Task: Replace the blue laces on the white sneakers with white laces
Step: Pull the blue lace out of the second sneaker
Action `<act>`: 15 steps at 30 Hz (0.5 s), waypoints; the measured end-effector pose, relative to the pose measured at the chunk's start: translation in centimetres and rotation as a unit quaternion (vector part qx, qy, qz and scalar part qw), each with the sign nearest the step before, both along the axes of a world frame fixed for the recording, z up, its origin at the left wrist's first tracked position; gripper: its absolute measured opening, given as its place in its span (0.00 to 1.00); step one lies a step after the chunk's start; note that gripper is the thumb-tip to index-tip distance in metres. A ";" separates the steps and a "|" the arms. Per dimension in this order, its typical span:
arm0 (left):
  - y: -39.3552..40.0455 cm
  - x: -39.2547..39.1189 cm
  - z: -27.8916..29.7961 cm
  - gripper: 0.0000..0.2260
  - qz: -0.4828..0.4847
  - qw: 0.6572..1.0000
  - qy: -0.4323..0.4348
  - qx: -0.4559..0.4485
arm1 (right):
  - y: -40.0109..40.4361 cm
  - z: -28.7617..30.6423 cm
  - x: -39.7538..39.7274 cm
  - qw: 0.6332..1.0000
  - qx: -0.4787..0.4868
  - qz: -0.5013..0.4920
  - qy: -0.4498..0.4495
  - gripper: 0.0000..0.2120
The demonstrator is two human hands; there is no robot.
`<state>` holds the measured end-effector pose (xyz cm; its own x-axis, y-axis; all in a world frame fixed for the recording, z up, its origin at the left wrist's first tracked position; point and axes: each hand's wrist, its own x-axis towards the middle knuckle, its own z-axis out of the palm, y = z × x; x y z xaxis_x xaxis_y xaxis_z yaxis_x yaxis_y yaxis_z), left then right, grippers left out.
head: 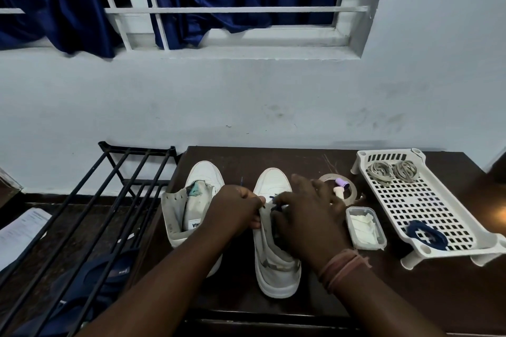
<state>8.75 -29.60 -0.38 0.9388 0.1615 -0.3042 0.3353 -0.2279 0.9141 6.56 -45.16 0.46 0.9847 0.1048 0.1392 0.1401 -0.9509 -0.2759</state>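
Note:
Two white sneakers stand side by side on a dark wooden table (pixel 383 290), toes toward the wall. The left sneaker (pixel 191 200) has no lace and its tongue is pulled open. My left hand (pixel 236 206) grips the left eyelet flap of the right sneaker (pixel 273 271). My right hand (pixel 306 216) lies over that shoe's throat, fingers curled on a blue lace (pixel 274 206) still threaded there. A coiled blue lace (pixel 426 235) lies in a white perforated tray (pixel 410 200). Two bundles of pale laces (pixel 393 169) rest at the tray's far end.
A small clear box with white contents (pixel 365 227) sits right of the right sneaker. Behind it are a tape roll (pixel 351 186) and a small purple-capped bottle (pixel 341 186). A black metal rack (pixel 109 200) stands left of the table, with papers (pixel 19 230) beyond it.

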 end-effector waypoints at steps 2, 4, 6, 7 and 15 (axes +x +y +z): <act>0.0 0.0 -0.1 0.10 0.001 1.000 -0.001 -0.001 | 0.1 -0.2 0.1 1.000 -0.015 0.004 -0.009 0.08; 0.1 0.1 -0.1 0.10 0.004 1.000 -0.002 -0.003 | -0.3 0.0 0.6 0.994 0.088 -0.029 -0.051 0.04; 0.0 0.1 -0.1 0.10 0.004 1.000 -0.004 -0.001 | -0.9 0.8 1.5 0.958 0.254 -0.083 -0.102 0.04; 0.0 0.0 -0.1 0.10 0.004 1.000 -0.006 0.000 | -1.3 1.1 1.8 0.928 0.334 -0.109 -0.123 0.04; 0.0 -0.2 0.2 0.10 0.001 1.000 -0.003 0.004 | -0.6 0.0 0.7 0.984 0.160 -0.063 0.040 0.34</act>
